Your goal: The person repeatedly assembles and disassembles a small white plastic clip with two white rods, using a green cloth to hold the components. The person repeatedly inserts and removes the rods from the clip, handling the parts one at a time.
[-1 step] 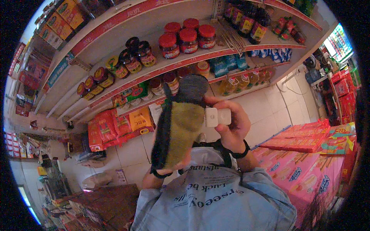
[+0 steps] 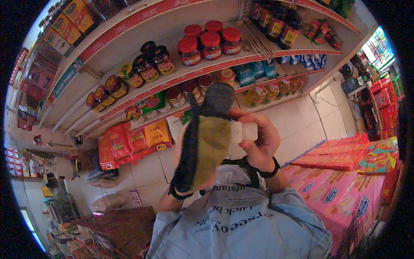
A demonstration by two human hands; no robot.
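Observation:
An olive, black and dark grey glove-like fabric thing stands upright in front of my chest. My left hand is behind it, with only strips of skin showing along its edges. The fingers are hidden, and I cannot tell whether the thing is worn or held. Beside it, my right hand pinches a small white block between thumb and curled fingers. A second white piece lies against the block, partly covered by the olive fabric. Both wrists carry black bands.
Ahead, a shelf holds red-lidded jars, dark jars and dark bottles. Red and orange packages lie low on the left. Pink cartons are stacked close on my right. Tiled floor lies between.
The olive and black fabric thing has shifted slightly right and now overlaps more of the white piece beside it. My right hand stays almost in place.

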